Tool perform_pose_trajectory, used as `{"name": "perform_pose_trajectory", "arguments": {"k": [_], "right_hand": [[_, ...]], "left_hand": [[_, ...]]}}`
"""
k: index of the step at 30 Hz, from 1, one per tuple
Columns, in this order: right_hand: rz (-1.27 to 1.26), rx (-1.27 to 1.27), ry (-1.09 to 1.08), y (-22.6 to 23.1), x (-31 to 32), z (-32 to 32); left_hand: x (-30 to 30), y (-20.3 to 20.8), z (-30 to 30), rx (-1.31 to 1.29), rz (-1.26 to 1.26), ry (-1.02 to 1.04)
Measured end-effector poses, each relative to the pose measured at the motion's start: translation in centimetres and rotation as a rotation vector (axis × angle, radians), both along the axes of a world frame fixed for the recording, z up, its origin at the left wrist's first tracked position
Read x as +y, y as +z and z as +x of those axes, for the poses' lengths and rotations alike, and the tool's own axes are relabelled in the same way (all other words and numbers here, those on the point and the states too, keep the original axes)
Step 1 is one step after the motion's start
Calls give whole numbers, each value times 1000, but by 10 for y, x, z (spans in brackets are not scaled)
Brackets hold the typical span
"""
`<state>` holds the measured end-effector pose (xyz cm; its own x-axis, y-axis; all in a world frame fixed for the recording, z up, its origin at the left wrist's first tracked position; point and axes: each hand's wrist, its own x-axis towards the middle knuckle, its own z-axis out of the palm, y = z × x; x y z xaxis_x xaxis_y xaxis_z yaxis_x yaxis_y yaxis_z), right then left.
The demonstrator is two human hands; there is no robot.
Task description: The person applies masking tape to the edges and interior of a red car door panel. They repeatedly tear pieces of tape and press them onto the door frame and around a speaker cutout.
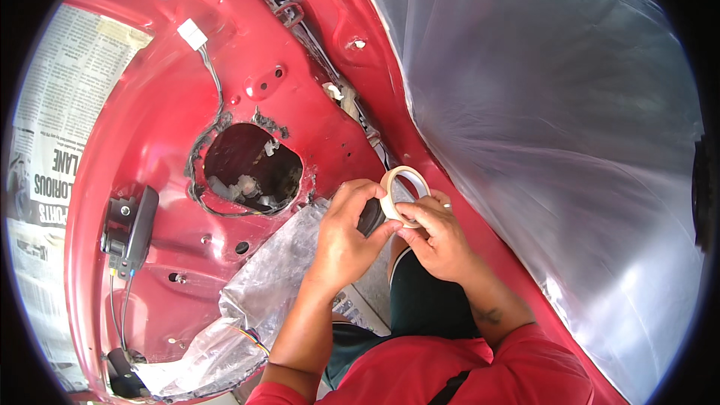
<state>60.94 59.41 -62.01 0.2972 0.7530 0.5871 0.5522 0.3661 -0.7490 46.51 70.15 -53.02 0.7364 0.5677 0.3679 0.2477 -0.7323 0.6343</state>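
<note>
Both my hands meet around a roll of cream masking tape (388, 189), held up in front of my lap beside the red car door panel (315, 97). My left hand (349, 232) pinches the roll's near left edge between thumb and fingers. From the other side my right hand (435, 236) grips it, with fingers through and around the ring and its thumb close to my left thumb. Whether a strip of tape is pulled loose cannot be made out.
Plastic sheeting (540, 120) covers the right side beyond a red sill. The door panel has a large round hole (247, 161), a white connector (192, 34) on wires and a black handle unit (131, 229). Newspaper (60, 82) masks its window; loose clear plastic (262, 270) hangs below.
</note>
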Motion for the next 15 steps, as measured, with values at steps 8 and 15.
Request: {"name": "perform_pose_trajectory", "arguments": {"k": [8, 15], "right_hand": [[-85, 16, 47, -11, -8, 3], [-117, -110, 92, 2, -20, 23]], "left_hand": [[-5, -18, -1, -36, -135, 11], [-4, -24, -1, -63, -86, 77]]}}
